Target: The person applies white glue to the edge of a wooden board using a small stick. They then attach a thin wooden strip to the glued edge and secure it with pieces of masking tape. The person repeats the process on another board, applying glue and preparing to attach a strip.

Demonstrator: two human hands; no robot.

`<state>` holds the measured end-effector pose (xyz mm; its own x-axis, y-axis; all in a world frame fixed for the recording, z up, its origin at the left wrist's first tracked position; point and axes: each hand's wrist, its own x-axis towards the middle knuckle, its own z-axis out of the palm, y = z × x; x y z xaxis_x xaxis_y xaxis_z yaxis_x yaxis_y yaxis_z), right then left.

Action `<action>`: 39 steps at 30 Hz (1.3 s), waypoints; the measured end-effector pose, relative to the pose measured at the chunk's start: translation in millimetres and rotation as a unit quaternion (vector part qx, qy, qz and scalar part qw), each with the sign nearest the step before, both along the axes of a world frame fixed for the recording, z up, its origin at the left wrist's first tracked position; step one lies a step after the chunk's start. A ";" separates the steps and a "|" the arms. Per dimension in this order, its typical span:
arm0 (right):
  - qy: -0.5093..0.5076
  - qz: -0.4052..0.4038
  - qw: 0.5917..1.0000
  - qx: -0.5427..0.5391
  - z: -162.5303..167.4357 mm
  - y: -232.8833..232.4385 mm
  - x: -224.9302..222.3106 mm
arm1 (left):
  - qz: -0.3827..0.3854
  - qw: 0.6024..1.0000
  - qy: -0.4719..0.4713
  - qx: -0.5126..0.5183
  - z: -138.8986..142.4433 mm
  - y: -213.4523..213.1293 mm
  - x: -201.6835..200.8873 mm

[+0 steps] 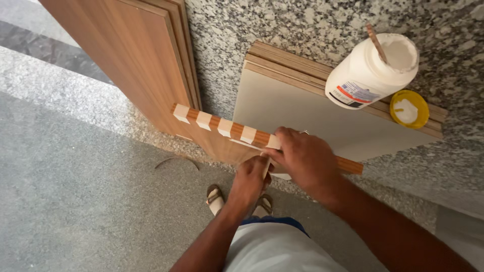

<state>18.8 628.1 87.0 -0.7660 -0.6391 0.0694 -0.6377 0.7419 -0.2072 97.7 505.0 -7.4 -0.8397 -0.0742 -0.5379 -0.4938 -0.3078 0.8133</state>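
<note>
Gripping the strip (227, 128) with your right hand (307, 161), you press it against the near edge of the surface (454, 166). Your left hand (249, 181) pinches it from below; a glue jar (370, 73) lies far right.

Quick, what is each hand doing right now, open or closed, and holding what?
Left hand: closed, pinching a small pale piece against the wooden strip.
Right hand: closed over the same strip, pressing it down.

The strip (237, 132) alternates brown and cream blocks. Beside it, the board (302, 113) is cream with brown layered edges, on a speckled grey-and-white bench (282, 25). Beyond the board: a white jar (368, 70) and a yellow lid (409, 108).
</note>
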 end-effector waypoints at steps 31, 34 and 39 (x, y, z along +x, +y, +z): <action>-0.434 -0.139 0.833 -0.312 -6.3 71.1 -47.1 | -0.098 0.990 0.039 -0.094 66.3 40.9 20.9; -0.513 -0.123 0.785 -0.324 -10.0 74.9 -56.6 | -0.074 0.994 0.065 -0.045 63.6 45.0 21.1; -0.520 -0.106 0.783 -0.324 -22.8 88.0 -64.7 | -0.078 0.994 0.065 -0.038 58.0 49.8 23.8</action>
<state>-46.0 716.2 64.2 -0.7078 -0.5786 -0.4053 0.2493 0.3322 -0.9097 121.5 554.8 50.6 -0.9059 0.0254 -0.4226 -0.4205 -0.1712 0.8910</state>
